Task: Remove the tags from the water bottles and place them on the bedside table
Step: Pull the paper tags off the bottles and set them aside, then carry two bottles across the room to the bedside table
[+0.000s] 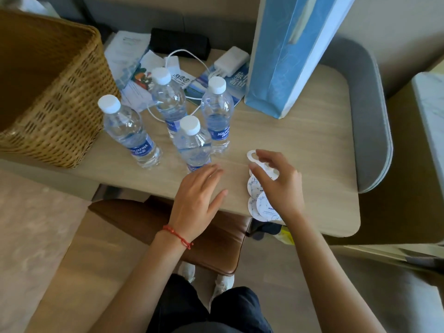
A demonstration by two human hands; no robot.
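Soft even daylight, faint shadows, mild overall blur, wide-angle bending at edges, no harsh glare

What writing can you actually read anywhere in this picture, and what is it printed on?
"AQUAFINA": blue label of the left bottle.
"AQUAF", cut off by the curve: label of the right bottle.
Large white Chinese characters on the blue booklet: too blurred to read with confidence.
Chinese characters with a round logo on the white card: too blurred.
Print on the tags, the leaflets and the other two bottles' labels: too small or hidden.
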